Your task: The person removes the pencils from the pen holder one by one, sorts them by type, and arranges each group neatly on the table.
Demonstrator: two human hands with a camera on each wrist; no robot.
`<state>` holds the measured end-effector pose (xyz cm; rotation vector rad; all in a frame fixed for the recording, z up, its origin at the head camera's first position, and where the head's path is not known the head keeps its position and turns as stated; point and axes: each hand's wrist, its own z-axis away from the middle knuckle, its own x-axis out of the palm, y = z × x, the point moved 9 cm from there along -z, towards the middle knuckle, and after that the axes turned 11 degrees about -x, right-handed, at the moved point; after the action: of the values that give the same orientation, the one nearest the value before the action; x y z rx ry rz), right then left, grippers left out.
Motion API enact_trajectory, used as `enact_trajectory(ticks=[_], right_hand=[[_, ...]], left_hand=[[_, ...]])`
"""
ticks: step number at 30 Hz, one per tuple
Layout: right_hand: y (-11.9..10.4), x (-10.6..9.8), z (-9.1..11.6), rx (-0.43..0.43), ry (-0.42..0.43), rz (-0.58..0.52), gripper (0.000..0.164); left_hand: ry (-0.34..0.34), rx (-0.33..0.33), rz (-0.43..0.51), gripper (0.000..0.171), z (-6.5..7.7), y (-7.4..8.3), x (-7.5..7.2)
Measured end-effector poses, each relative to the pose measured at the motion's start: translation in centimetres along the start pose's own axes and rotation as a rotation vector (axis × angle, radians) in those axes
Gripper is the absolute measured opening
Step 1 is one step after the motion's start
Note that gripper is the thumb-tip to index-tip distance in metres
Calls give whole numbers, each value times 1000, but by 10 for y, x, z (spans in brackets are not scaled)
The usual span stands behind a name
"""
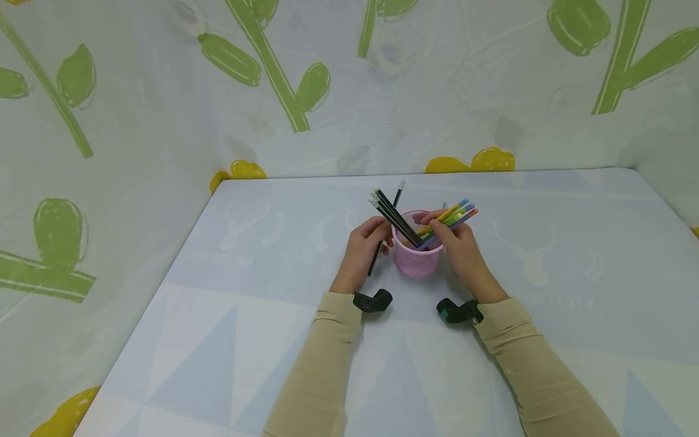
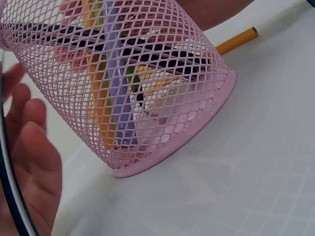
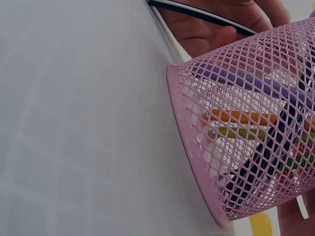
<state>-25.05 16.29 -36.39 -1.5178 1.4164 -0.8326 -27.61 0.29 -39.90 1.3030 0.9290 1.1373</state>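
Observation:
A pink mesh pen cup [image 1: 417,264] stands upright on the table between the two hands. Several black pencils [image 1: 394,217] lean out of it to the left, and several bright coloured pencils [image 1: 457,213] lean out to the right. My left hand [image 1: 360,249], just left of the cup, holds one black pencil [image 1: 374,262] that slants outside the mesh; the same pencil [image 2: 12,187] crosses the left edge of the left wrist view. With thumb and fingers, my right hand [image 1: 459,246] pinches the coloured pencils at the cup's rim. Through the mesh their lower ends show inside.
A pale tablecloth [image 1: 207,340] with blue triangles and deer prints covers the table. Behind it hangs a white curtain [image 1: 349,91] with green leaf prints. In the left wrist view an orange stick [image 2: 238,40] juts out beyond the cup. Both wrists wear black camera mounts [image 1: 374,300].

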Motion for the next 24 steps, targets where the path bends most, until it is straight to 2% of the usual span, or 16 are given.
enact_trajectory(ticks=[4, 8, 16, 20, 24], right_hand=[[4, -1, -1, -14, 11, 5, 34], [4, -1, -1, -12, 18, 4, 34], [2, -2, -1, 3, 13, 2, 31], [2, -1, 1, 18, 12, -2, 31], [-1, 0, 1, 28, 9, 12, 30]], left_hand=[[46, 66, 35, 27, 2, 7, -5], [71, 80, 76, 27, 3, 9, -9], [123, 88, 374, 29, 5, 13, -24], [117, 87, 454, 27, 6, 11, -28], [108, 82, 490, 34, 4, 9, -30]])
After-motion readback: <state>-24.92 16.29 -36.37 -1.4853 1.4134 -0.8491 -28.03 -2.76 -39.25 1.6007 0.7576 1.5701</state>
